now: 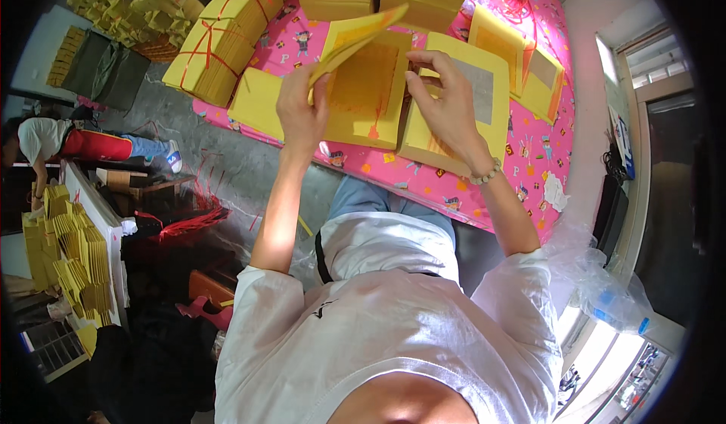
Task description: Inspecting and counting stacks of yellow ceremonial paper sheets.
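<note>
Left hand (302, 110) pinches lifted yellow sheets (355, 34) clear, so right hand (446, 95), fingers curled, can grip the paper stack (370, 99) beneath on the counter (529, 152).

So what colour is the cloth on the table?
Bright pink with small cartoon figures, cloth, seen in the head view.

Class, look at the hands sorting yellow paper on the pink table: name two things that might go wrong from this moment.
1. The left hand lifts a bent sheaf of yellow sheets by one edge; sheets might slip out or crease.
2. The paper stack under the right hand lies near the edge of the pink table; a nudge might push it off.
</note>
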Demonstrator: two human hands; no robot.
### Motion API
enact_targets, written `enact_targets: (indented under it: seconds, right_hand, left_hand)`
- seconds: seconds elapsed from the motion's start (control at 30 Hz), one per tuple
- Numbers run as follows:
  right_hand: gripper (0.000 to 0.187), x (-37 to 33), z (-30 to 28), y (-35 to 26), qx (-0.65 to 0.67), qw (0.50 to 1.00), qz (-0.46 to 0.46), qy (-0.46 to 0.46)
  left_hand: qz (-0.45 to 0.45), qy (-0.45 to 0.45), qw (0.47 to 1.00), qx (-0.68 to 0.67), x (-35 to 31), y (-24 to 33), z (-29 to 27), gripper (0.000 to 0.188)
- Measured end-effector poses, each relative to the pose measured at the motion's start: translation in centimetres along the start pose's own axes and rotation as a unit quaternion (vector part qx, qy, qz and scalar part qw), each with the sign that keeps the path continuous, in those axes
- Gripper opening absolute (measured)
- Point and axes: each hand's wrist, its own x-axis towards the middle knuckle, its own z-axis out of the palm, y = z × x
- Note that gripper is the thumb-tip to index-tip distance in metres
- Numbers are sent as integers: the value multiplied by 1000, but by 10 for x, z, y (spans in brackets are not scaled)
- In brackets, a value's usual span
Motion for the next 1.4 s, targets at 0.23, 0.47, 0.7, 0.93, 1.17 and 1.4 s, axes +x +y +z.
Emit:
enact_targets:
  seconds: [0.23, 0.47, 0.7, 0.93, 1.17, 1.4]
  right_hand:
    - [47, 9, -28, 18, 121, 987, 69, 74]
    - [45, 17, -79, 16, 228, 970, 27, 75]
    - [29, -22, -114, 23, 253, 956, 41, 141]
    - [29, -51, -120, 54, 254, 952, 78, 155]
    - [33, -52, -118, 50, 262, 946, 101, 162]
    - [30, -58, -120, 57, 271, 936, 72, 211]
  left_hand:
    - [-36, 50, 968, -242, 26, 33, -17, 17]
    - [-78, -46, 904, -418, 22, 66, -7, 22]
    - [-136, -128, 859, -476, 7, 72, 41, 24]
    - [-171, -129, 859, -465, -13, 67, 75, 24]
    - [-171, -140, 858, -463, -11, 66, 72, 23]
    - [-149, -142, 851, -483, -8, 68, 68, 19]
